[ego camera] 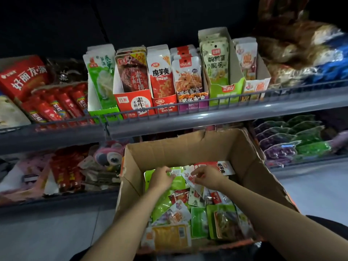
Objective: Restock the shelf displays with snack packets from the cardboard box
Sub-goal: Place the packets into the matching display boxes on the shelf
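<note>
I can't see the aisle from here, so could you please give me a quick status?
Both hands in cardboard box. Left hand pinching green packet; right hand pinching red-and-white packet. Nothing blocking.

left hand (161,177) curled, pinching | right hand (205,175) pinching (both arms extended)

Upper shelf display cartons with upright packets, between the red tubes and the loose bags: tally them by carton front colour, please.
Green: 2
Red: 2
Purple: 1
White and orange: 1
Total: 6
</note>
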Tool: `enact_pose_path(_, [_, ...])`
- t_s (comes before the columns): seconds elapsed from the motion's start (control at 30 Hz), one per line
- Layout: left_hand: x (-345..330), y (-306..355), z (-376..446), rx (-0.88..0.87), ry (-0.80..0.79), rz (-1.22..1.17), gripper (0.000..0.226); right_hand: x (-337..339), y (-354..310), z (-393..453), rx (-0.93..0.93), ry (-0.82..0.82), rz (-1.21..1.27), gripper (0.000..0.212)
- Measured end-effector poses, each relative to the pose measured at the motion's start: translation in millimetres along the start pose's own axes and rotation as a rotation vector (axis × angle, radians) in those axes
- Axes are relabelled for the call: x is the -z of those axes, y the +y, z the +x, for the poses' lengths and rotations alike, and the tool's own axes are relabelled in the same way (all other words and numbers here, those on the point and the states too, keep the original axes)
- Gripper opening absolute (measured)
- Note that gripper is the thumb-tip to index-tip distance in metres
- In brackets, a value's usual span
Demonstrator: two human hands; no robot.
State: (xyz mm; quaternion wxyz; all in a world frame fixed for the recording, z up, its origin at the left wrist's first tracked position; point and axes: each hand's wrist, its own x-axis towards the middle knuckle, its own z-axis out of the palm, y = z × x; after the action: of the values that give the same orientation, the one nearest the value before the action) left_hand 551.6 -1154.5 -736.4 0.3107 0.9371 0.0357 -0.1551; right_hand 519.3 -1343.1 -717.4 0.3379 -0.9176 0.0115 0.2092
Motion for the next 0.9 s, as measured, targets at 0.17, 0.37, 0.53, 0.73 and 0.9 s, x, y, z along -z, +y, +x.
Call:
enact_pose_path(0.17, [-5.3,-19.7,14.0,0.046,0.087,0.134,0.047,-20.5,3.5,21.4,-0.032,-0.079,0.058,0.04])
enact_pose_path(0.37, [-16.1,-35.8,21.4,0.081,0.043,0.147,0.061,-41.2,0.0,42.5,-0.125,-0.079,0.144,0.055])
enact_pose_path(0.53, [-23.0,-42.7,20.5,0.077,0.091,0.182,0.061,-51.7,0.5,61.0,-0.22,-0.022,0.257,0.055])
enact_pose_path(0.73, [-26.2,-43.6,20.5,0.101,0.152,0.113,0.057,-51.4,-2.2,79.9,-0.277,-0.012,0.306,0.047])
enact_pose_path(0.9, [-25.3,-35.6,19.7,0.163,0.201,-0.038,0.054,-49.9,-9.3,82.5,-0.319,0.09,0.604,0.029])
